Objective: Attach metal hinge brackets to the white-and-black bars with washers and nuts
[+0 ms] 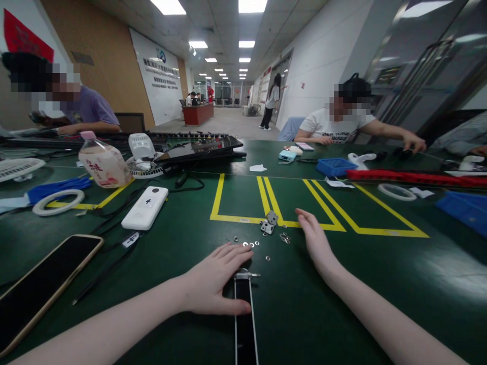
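Note:
My left hand (216, 279) lies with its fingers stretched out over the green table, the thumb resting on a black strip with pale edges (243, 329). A metal fitting (246, 275) sits at the strip's far end, beside my left forefinger. Several small metal rings (257, 243) are scattered by the fingertips. Beyond them lie grey metal plates with holes (269, 223), with more rings (285, 238) to their right. My right hand (315, 241) stands on its edge to the right of these parts, fingers extended and holding nothing.
Yellow tape outlines (243, 219) mark the green table (342, 304). A phone (45, 284), a white power bank (145, 208) and a bottle (102, 159) are on the left. Blue trays (337, 167) and a tape roll (396, 192) stand right. Two people sit across the table.

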Tool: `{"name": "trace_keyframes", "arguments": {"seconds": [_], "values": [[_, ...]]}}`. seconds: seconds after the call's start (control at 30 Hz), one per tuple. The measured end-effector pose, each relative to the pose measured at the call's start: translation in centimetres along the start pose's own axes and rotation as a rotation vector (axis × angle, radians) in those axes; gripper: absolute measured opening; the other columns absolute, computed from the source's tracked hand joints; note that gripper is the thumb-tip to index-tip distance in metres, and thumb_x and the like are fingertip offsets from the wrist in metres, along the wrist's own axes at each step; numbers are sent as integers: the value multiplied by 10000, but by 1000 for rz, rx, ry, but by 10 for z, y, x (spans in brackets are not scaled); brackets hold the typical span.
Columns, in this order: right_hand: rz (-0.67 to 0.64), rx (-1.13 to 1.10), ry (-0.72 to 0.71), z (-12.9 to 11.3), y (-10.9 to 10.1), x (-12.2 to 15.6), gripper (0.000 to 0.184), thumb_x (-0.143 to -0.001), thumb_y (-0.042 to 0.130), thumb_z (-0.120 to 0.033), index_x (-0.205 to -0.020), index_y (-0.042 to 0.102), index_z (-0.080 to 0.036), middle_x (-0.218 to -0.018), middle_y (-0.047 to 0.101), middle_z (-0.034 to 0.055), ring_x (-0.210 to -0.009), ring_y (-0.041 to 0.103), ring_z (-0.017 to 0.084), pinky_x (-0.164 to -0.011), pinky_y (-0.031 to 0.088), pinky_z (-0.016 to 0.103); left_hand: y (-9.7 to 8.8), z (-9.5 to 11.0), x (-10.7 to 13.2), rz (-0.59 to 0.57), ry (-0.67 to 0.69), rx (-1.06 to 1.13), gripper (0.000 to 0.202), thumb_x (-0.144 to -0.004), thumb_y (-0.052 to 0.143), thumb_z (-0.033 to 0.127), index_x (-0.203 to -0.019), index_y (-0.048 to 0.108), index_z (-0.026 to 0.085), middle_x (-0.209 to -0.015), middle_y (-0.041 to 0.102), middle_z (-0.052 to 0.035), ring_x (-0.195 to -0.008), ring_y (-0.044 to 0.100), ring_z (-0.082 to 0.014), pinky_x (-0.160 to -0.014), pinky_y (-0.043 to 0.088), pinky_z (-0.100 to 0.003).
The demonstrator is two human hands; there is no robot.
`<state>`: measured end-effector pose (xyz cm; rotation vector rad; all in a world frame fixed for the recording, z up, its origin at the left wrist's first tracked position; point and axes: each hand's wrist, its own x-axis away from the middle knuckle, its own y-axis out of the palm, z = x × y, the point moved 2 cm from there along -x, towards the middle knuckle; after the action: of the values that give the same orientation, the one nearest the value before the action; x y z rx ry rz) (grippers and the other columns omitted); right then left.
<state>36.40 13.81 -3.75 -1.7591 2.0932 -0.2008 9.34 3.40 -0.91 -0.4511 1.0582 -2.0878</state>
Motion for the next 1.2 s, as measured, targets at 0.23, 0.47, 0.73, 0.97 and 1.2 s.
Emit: {"name": "trace_keyframes", "arguments": {"seconds": [0.23,0.47,0.73,0.97,1.2], "values": [[-170,-125,-78,-11,64,-11,575,-837,510,-634,-1216,591,-209,-1320,515,96,-1279,423,258,-1125,274,451,-12,3,-8,-30,-39,35,874,-768,682,560,-1494,293,268,-1585,255,-87,-1451,214,-360,-1171,179,-579],[-144,-366,-51,-15,73,-21,518,-871,458,-620,-1144,610,-207,-1280,558,74,-1250,475,219,-1116,328,397,-16,-6,-7,-2,-59,93,975,-705,745,539,-1507,246,295,-1609,168,-78,-1462,122,-401,-1159,179,-613],[13,-391,16,-12,52,-21,339,-888,477,-447,-1056,606,-181,-1157,605,84,-1096,568,223,-1000,438,402,-7,-13,-6,50,-192,110,1088,-660,761,574,-1526,155,314,-1627,46,-71,-1452,133,-426,-1131,245,-625],[-118,-82,-201,-27,25,-2,206,-873,528,-307,-953,667,-178,-977,633,69,-948,573,230,-876,439,392,-9,-13,-5,-51,-150,70,987,-750,671,609,-1527,121,348,-1631,25,-35,-1461,68,-426,-1126,235,-630],[-518,483,-708,-48,43,36,207,-899,568,-242,-1075,674,-214,-990,621,61,-961,534,220,-870,392,402,-15,-2,-5,-99,97,45,812,-668,765,579,-1373,470,304,-1415,510,-48,-1344,382,-344,-1138,209,-505]]}}
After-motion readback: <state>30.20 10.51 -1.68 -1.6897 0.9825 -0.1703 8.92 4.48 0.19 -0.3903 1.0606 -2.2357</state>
